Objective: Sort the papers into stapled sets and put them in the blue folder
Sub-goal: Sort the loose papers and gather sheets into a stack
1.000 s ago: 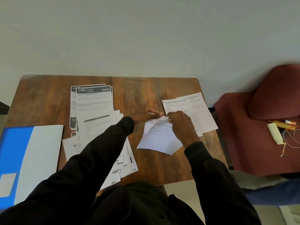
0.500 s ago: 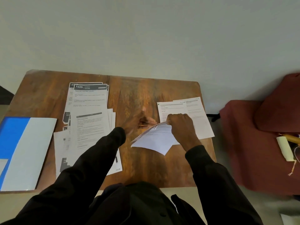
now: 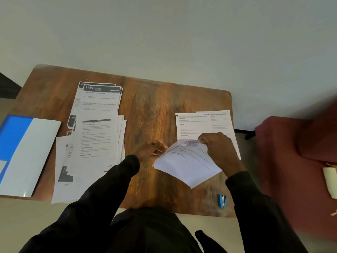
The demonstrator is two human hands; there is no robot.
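My right hand pinches the top corner of a small set of white papers lying slanted on the wooden table. My left hand sits just left of that set, fingertips at its edge; whether it holds anything is unclear. A large loose pile of printed papers covers the table's left half. Two more sheets lie side by side behind my right hand. The blue folder lies open at the left edge, its white inner side up. A small blue stapler rests near the front right corner.
A dark red chair stands right of the table with a pale roll on its seat. A plain wall runs behind the table. Bare wood shows between the paper pile and the small set.
My left hand has drawn back from the set's top corner to its left edge. My right hand keeps its pinch on that corner. The view has dropped, bringing the stapler into sight.
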